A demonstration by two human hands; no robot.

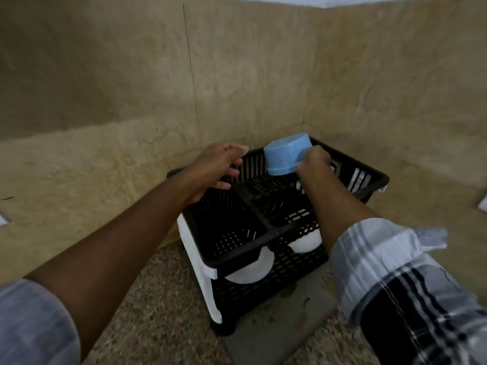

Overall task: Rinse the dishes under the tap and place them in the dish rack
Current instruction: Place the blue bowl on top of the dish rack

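your right hand [313, 160] gripped the pale blue plastic cup [287, 154], upturned over the black slatted two-tier dish rack [363, 177] at its twelve o'clock end. your left hand [218, 167] hung loosely curled, holding nothing. better to lower it mouth-down, flat, clear of the rim.

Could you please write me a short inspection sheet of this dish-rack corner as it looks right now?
Surface: speckled counter, with a grey mat under the rack, stained.
Job's things: black two-tier dish rack; blue cup upside down over the upper tier; white plates in the lower tier.
Clutter: white cloth hanging on the rack's left side.
Grippers: right hand grips the blue cup; left hand rests at the rack's far left rim, fingers loosely curled.
Cables: nothing seen.
Surroundings: beige tiled walls meeting in a corner behind the rack.
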